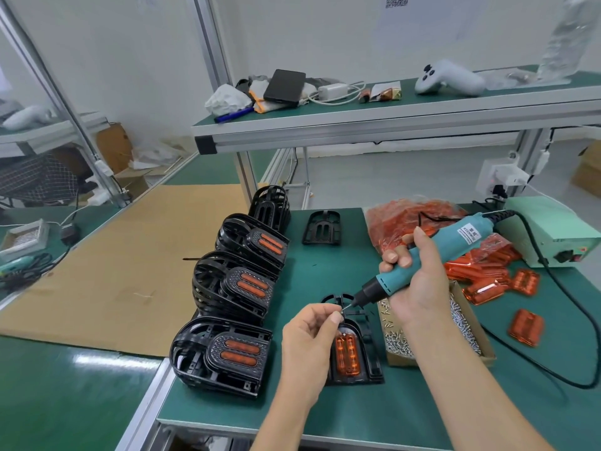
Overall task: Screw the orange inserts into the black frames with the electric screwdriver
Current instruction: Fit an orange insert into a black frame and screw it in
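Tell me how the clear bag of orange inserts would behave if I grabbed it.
The clear bag looks thin and crinkled, so probably floppy, sagging around its load. It bulges with inserts, so likely heavyish, shifting inside. Glossy film may slip.

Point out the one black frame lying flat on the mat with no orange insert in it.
The empty black frame lying alone behind the hands; its slots show black, unlike the frame under the left hand.

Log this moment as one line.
right hand grips screwdriver | left hand pinches screw | frame holds orange insert
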### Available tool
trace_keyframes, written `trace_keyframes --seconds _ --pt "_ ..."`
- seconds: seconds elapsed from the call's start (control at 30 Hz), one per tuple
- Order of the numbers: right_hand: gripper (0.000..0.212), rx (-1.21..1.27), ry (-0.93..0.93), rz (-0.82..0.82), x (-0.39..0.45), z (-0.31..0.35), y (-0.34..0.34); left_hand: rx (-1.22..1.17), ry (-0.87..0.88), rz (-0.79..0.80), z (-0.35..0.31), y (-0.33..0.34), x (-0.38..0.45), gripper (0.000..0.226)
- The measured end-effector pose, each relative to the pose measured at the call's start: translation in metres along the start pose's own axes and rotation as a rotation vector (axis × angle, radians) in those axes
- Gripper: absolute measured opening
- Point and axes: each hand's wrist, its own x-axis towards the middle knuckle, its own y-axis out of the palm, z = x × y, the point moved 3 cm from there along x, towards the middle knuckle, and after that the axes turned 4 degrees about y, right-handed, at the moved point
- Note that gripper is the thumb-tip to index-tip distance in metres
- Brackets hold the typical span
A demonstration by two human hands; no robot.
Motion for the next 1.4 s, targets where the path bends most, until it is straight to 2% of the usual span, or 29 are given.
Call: trace_keyframes --seconds 0.3,0.5,0.67,0.77,0.97,1.2,1.27,1.4 --pt "0.024 -0.008 0.009 0.000 0.000 0.000 -0.002 0.034 0.003 0.021 -0.007 0.003 -0.002 0.022" --pt "0.028 0.002 0.045 0.006 0.000 -0.002 -0.004 0.054 0.011 0.059 -0.008 0.003 -0.001 0.021" --pt "0.020 -0.023 0.060 0.010 0.001 -0.001 -0.002 0.225 0.081 0.127 -0.011 -0.002 0.003 0.020" --pt "0.023 -0.032 0.055 0.012 0.002 -0.001 -0.002 0.328 0.124 0.139 -0.012 -0.005 0.005 0.020" --pt "0.026 -0.009 0.062 0.005 0.003 -0.002 -0.003 0.245 0.109 0.128 -0.012 -0.007 0.001 0.018" --pt "0.022 -0.010 0.095 0.000 0.004 -0.006 -0.009 0.279 0.127 0.138 -0.009 -0.007 0.000 0.020" --pt "0.021 -0.014 0.102 0.004 0.006 -0.006 -0.010 0.340 0.168 0.160 -0.010 -0.007 0.002 0.021" --pt "0.022 -0.081 0.116 -0.016 0.009 -0.005 -0.011 0.548 0.402 0.207 -0.015 -0.006 0.001 0.021"
